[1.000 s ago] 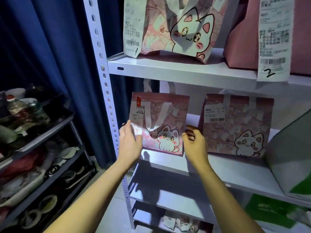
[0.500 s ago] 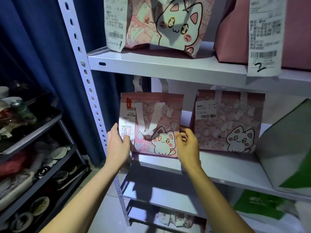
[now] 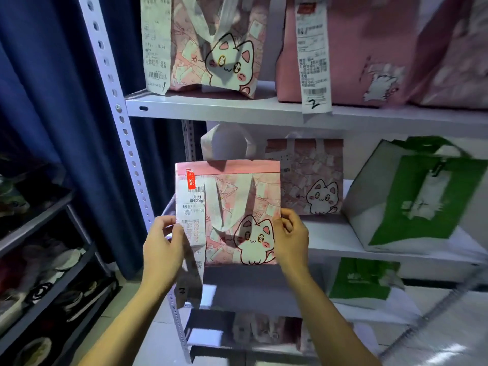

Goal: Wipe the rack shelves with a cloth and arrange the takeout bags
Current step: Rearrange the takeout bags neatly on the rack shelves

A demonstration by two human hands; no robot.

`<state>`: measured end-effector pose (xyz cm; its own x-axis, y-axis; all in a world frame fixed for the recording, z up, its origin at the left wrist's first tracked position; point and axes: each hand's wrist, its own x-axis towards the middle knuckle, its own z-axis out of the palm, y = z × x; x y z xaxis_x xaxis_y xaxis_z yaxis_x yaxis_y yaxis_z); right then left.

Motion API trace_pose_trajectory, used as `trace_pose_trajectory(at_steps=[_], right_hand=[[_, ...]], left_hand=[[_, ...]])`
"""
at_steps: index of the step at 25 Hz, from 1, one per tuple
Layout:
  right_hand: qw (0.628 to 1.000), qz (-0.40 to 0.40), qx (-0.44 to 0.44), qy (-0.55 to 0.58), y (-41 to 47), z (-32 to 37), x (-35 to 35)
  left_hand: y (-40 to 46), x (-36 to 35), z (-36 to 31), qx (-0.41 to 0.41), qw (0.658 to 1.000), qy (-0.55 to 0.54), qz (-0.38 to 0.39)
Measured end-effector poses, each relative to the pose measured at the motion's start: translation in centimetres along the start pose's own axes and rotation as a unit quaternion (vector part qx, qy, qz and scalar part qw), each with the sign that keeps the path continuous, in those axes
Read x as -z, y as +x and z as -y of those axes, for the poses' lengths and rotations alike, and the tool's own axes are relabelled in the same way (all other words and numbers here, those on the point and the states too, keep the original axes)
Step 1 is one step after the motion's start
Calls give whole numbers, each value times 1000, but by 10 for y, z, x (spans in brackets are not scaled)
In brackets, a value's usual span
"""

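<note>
Both hands [image 3: 227, 249] grip pink cat bag [image 3: 237, 207] sides.

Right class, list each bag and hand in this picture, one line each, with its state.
Held cat bag: lifted off the shelf, upright.
Left hand: grips its left edge.
Right hand: grips its right edge.
Second cat bag: standing on the middle shelf.
Green bag: on the shelf, tilted.

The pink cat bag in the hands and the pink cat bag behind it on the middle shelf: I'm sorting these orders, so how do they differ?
The held cat bag is gripped at both lower edges by the left hand and right hand; the shelf cat bag stands untouched. The held one carries a long receipt hanging below its base; the other shows only a small label. Both share the pink cat print.
</note>
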<state>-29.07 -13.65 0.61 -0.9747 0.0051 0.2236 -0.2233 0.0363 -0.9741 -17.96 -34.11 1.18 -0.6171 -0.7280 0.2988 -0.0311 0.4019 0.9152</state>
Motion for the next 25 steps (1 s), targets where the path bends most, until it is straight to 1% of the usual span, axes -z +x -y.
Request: trace_pose_trajectory(at_steps=[3,6,11,15,19,22,25], right_hand=[[998,-54,-9,2,-19,6,34],[996,-92,-9,16,-34,12,77],[986,-162,20,21,-58,16,156],[972,-232,40,22,-62,18,219],[965,-258,49,14,-52,25,276],[961,-272,49,17,-35,31,328],[963,-265,38,27,-18,36,380]], left_hand=[[-25,-6,-16,-16,999,-29,36],[-52,-21,-29,-20,994,-56,88],[-98,-56,-63,-67,982,-86,154],[-131,-91,-97,-95,969,-93,210],[-152,-131,-135,-119,956,-101,247],[-173,-171,-165,-118,954,-109,252],[-197,-212,-193,-113,954,-118,253]])
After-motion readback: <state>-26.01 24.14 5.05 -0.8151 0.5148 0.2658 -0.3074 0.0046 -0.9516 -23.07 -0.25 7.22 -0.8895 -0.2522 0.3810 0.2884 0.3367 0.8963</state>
